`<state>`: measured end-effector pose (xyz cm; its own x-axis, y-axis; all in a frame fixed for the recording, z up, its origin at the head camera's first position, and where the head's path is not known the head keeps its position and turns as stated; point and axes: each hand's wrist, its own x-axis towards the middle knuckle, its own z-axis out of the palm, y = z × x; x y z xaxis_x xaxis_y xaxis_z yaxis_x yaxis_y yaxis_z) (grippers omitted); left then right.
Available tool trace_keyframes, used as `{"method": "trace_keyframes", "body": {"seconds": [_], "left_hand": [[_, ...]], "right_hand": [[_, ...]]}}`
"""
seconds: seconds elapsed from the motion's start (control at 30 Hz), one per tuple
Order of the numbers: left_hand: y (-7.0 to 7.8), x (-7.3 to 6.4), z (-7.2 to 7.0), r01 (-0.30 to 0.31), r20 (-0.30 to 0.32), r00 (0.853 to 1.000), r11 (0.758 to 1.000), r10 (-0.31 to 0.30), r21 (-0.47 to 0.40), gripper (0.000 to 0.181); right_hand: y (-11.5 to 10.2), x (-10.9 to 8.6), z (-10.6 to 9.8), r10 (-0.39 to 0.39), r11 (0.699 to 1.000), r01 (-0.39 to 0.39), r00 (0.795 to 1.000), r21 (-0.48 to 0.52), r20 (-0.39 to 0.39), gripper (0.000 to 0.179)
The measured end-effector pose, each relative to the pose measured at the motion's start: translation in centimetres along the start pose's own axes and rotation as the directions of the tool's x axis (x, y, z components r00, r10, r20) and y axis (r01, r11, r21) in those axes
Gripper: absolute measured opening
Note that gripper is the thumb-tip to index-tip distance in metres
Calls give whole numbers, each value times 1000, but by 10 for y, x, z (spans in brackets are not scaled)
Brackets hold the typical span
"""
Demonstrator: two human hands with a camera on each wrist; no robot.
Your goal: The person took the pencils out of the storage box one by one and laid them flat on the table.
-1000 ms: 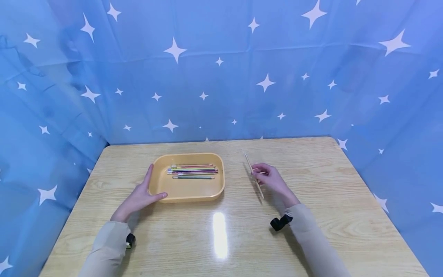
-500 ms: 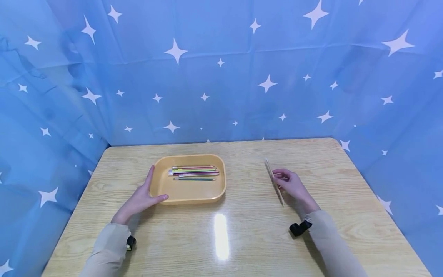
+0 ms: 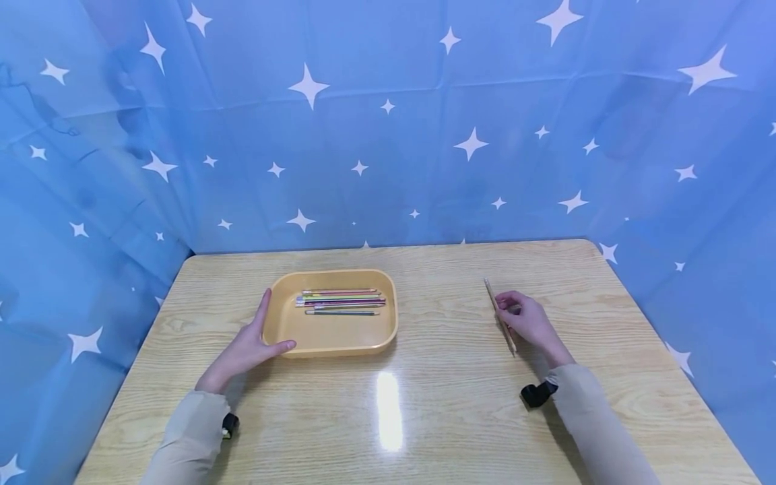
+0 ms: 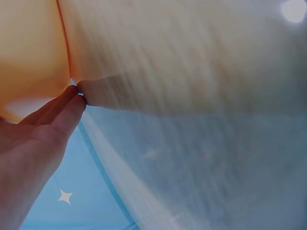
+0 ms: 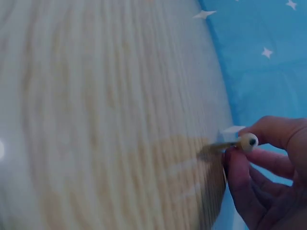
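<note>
Left hand (image 3: 247, 347) rests wide against tray (image 3: 333, 338); right hand (image 3: 527, 320) pinches pencil (image 3: 507, 335) slanting away leftward.

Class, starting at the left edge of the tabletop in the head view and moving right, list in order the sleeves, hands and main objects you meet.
Left sleeve, left hand, tray of pencils, single pencil, right hand, right sleeve.
</note>
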<state>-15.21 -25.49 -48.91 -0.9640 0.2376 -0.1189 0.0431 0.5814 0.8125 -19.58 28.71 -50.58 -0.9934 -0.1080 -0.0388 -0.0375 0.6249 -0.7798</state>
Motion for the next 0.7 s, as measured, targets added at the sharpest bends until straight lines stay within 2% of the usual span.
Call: {"method": "trace_keyframes", "body": {"seconds": [0.2,0.33,0.47,0.7], "left_hand": [[-1,1,0,4,1,1000,1000,-4,-1,117],[-2,0,1,-2,0,1000,1000,2,7,117],[-1,0,0,-3,1,1000,1000,3,9,116],[-1,0,-1,-2,3,1000,1000,2,7,116]], "right_hand": [[-2,4,3,-56,991,55,998,-119,-9,31],[-4,4,3,-66,987,65,998,-146,-2,29],[-3,5,4,-68,988,67,998,-136,-5,28],[0,3,4,-54,997,52,998,-62,-44,25]]}}
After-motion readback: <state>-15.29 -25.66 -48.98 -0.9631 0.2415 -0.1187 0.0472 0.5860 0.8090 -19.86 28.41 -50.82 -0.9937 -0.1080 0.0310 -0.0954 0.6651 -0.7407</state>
